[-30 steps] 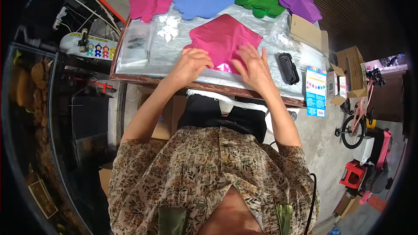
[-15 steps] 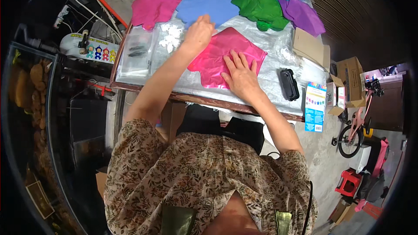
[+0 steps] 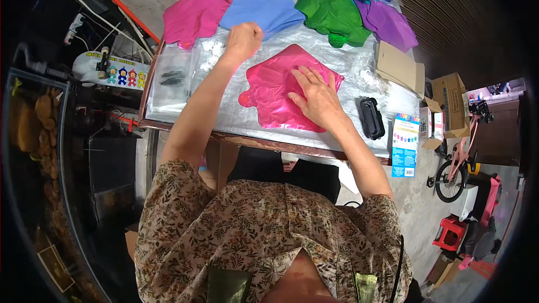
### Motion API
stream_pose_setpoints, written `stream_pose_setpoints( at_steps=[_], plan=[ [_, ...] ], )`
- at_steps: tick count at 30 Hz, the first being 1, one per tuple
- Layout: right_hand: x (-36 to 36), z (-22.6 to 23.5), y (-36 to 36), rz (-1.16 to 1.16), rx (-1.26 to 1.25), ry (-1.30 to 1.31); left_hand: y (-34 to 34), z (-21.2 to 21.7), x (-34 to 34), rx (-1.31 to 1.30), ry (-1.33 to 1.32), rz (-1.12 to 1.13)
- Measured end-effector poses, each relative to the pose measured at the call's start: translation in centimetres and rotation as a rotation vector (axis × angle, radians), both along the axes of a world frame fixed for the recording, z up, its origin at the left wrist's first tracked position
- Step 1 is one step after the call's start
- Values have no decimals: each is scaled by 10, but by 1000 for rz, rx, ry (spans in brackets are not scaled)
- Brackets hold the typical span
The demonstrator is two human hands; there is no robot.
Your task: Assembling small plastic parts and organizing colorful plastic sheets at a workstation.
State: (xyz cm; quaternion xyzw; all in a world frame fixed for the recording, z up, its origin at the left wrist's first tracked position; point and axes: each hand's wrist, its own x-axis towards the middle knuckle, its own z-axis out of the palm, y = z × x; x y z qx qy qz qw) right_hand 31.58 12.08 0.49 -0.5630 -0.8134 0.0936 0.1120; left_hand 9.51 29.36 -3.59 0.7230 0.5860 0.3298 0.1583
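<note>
I see a long workbench covered in crinkled silver sheeting [image 3: 337, 62], set over a bare concrete floor, with straight edges bowed by the lens. At its centre lies a flat, glossy hot-pink foil balloon [image 3: 275, 92], uninflated, its neck pointing toward the near-left edge. My right hand [image 3: 314, 95] rests on it palm down, fingers spread flat, pressing rather than gripping; it covers the balloon's right part. My left hand [image 3: 243, 39] is raised beyond the balloon's far-left corner, curled into a loose fist seen from the back. I cannot tell whether it holds anything. Just left of it lie small clear plastic pieces [image 3: 212, 56], too small to identify. Along the far edge lie more flat foil shapes: magenta [image 3: 193, 17], light blue [image 3: 264, 11], green [image 3: 331, 11] and purple [image 3: 387, 22]; others are cut off at the frame top. A black oblong device [image 3: 371, 118] lies right of my right hand.
</note>
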Motion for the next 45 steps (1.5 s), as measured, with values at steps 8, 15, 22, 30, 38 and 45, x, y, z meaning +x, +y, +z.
stream_pose_setpoints(
  at_steps=[8,15,22,30,38,45],
  plan=[
    [3,-9,51,15,81,37,1,11,6,-2,41,-18],
    [-14,-30,103,21,259,120,10,7,-6,-123,-230,-16],
    [-42,-29,148,10,68,36,17,30,-5,-218,-259,42],
    [-52,-64,187,-5,298,102,53,69,-33,-133,-336,-46],
    [-52,-58,187,-3,211,67,47,209,-147,50,-494,340],
    [-22,-48,199,-51,82,296,-37,216,-66,145,-583,169]
  ],
)
